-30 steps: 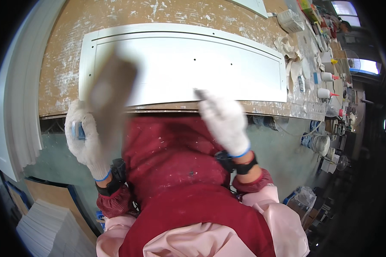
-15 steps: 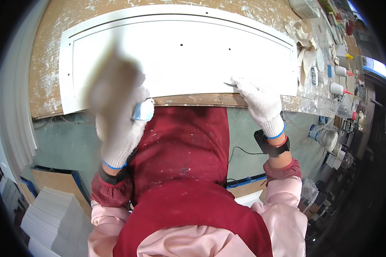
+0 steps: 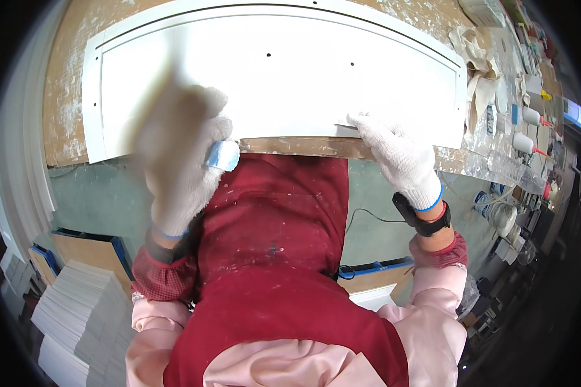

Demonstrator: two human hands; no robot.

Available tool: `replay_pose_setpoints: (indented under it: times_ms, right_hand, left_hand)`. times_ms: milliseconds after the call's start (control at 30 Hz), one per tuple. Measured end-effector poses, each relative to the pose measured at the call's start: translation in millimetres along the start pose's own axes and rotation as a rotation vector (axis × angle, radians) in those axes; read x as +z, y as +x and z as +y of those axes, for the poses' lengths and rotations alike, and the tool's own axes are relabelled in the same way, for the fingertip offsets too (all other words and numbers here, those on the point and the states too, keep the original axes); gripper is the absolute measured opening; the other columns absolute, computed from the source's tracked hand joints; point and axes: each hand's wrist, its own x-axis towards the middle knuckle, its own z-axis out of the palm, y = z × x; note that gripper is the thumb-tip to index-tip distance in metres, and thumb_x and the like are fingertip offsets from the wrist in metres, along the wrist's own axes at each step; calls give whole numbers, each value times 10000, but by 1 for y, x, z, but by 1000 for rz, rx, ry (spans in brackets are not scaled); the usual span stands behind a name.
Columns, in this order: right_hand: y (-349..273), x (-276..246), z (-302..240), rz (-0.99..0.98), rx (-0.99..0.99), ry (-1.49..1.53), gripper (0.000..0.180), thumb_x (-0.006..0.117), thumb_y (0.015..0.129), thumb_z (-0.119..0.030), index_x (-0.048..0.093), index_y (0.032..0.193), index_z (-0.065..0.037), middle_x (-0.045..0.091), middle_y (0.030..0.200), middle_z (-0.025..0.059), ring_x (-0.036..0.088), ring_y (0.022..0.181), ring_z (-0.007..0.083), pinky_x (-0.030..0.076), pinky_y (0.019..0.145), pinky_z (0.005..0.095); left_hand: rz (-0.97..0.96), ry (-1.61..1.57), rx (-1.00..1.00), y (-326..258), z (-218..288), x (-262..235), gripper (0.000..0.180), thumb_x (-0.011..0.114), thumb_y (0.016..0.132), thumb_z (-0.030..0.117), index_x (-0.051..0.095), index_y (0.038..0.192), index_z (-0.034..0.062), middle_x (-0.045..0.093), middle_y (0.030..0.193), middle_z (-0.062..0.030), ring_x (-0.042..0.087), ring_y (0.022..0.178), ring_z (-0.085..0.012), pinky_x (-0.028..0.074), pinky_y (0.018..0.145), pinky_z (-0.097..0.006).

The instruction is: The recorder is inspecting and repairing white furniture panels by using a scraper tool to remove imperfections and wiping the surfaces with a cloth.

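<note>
A white framed panel point(image 3: 303, 97) with several small dark holes lies flat on the work table. My left hand point(image 3: 190, 174), in a white knit glove, is at the panel's near edge on the left. A light blue piece point(image 3: 223, 155) with white smears pokes out of its closed fingers; its kind is unclear. A blurred brownish patch covers part of that hand. My right hand point(image 3: 397, 151), also gloved, is closed at the near edge further right. From its fingertips a thin metal blade point(image 3: 347, 130), like a scraper's, points left, low over the panel; its handle is hidden.
The paint-marked table point(image 3: 68, 122) extends beyond the panel. At right are crumpled beige cloth point(image 3: 478, 71), white bottles with red tips point(image 3: 524, 142) and a clear plastic bottle point(image 3: 516, 173). Stacked white boards point(image 3: 77, 309) stand at lower left. A cable point(image 3: 374, 218) hangs below the table.
The view has shifted slightly, so the panel sits higher and reaches further right. My right hand shows a little further right, and more of the blade is visible. Both hands keep their hold.
</note>
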Motion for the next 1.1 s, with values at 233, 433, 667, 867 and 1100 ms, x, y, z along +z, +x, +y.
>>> replay_pose_setpoints:
  times_ms: [233, 433, 667, 867, 1100]
  right_hand:
    - [5, -4, -11, -134, 118, 152, 214, 618, 925, -182, 717, 1109, -135, 718, 1038, 109, 678, 948, 276, 546, 810, 376]
    - [-3, 3, 5, -80, 90, 147, 243, 608, 932, -104, 685, 1151, -36, 722, 1080, 97, 661, 1033, 177, 512, 893, 298]
    - [3, -5, -12, -165, 57, 118, 307, 640, 869, -23, 675, 1172, -58, 705, 1126, 114, 667, 1053, 244, 522, 900, 335]
    - [4, -10, -2, -69, 38, 33, 297, 638, 880, -42, 676, 1174, -63, 707, 1110, 111, 668, 1052, 232, 525, 898, 326]
    - [7, 13, -7, -106, 340, 321, 307, 633, 868, -17, 673, 1169, -59, 705, 1110, 117, 687, 986, 239, 541, 854, 331]
  left_hand:
    - [19, 23, 25, -2, -1, -3, 262, 759, 672, 44, 630, 898, 69, 669, 1137, -120, 584, 1161, -355, 421, 1049, -491]
    - [65, -85, 66, 4, 0, 2, 280, 725, 664, 0, 632, 922, 56, 644, 1108, -112, 577, 1095, -333, 440, 956, -446]
    - [47, -12, 36, -4, -3, 0, 227, 739, 708, 71, 648, 915, 93, 666, 1139, -98, 578, 1175, -337, 415, 1068, -485]
    - [117, -105, 170, 3, -3, 3, 372, 719, 603, -73, 615, 948, 23, 605, 1054, -111, 556, 946, -311, 453, 801, -390]
    - [81, -46, 41, -2, -2, 3, 227, 735, 703, 86, 642, 909, 101, 671, 1121, -97, 598, 1141, -331, 437, 1052, -495]
